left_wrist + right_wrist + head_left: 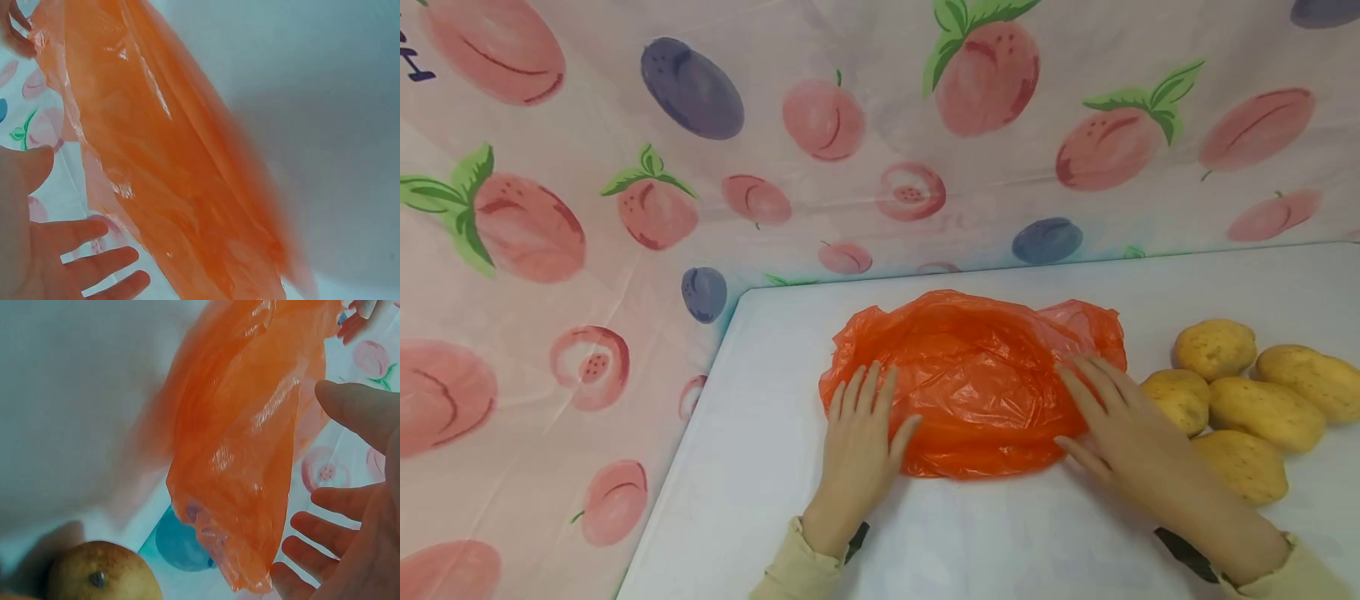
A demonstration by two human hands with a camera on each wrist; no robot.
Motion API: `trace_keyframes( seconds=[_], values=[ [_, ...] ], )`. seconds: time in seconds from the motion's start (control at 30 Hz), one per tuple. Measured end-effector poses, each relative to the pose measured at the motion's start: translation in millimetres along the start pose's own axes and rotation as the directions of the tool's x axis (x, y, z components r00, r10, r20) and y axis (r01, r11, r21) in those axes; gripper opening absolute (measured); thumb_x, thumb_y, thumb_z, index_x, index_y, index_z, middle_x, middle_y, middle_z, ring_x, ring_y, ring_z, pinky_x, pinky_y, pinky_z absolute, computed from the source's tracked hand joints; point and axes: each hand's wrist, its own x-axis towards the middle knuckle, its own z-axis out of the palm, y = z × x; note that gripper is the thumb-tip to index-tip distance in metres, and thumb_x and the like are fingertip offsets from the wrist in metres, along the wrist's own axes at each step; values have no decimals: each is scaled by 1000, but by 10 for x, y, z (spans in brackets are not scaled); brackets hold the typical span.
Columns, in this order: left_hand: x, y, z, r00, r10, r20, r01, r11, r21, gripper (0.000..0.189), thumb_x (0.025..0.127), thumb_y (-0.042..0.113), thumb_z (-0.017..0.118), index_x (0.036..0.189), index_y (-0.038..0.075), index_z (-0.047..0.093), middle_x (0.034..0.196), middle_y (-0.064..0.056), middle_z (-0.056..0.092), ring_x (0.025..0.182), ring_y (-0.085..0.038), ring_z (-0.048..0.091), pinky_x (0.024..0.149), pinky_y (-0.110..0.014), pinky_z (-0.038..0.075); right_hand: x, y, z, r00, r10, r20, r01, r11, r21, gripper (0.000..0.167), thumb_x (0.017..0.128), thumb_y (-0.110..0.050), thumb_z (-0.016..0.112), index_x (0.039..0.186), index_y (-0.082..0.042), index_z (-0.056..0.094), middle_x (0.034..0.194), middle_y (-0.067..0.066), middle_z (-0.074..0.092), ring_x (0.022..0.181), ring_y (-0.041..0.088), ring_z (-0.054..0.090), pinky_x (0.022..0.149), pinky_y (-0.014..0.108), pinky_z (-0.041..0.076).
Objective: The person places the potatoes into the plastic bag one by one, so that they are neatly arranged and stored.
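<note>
A thin, crinkled orange plastic bag (977, 392) lies spread across the white table in the head view. Over its left end is my left hand (859, 446), fingers straight and spread. My right hand (1123, 425) reaches over the bag's right end, its fingers extended too. In the left wrist view the bag (162, 156) stretches beside the left hand (56, 250), whose thumb and fingers stand apart. The right wrist view has the right hand (350, 506) with spread fingers next to the bag (244, 437).
Several potatoes (1266, 412) sit in a group on the right of the table (737, 417), close beside my right forearm. A pink fruit-printed cloth (880, 125) hangs behind the table and along its left side.
</note>
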Motion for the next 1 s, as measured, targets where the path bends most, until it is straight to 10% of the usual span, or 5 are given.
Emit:
trace_keyframes(
  seconds=[0.6,1.0],
  values=[
    [101,-180,-39,996,-79,-41,78,997,-22,67,97,44,59,151,8,40,152,-14,43,139,-32,38,118,-51,29,-42,201,-107,997,45,-60,-43,999,34,84,79,-28,79,145,6,38,142,26,40,129,44,38,95,66,45],
    [159,-305,-50,991,-106,-78,104,994,-27,65,97,40,62,148,4,43,147,-18,48,132,-35,44,114,-51,35,-108,287,-182,994,50,-98,-41,995,88,77,81,-22,77,144,3,40,142,25,38,127,45,36,117,58,25]
  ],
)
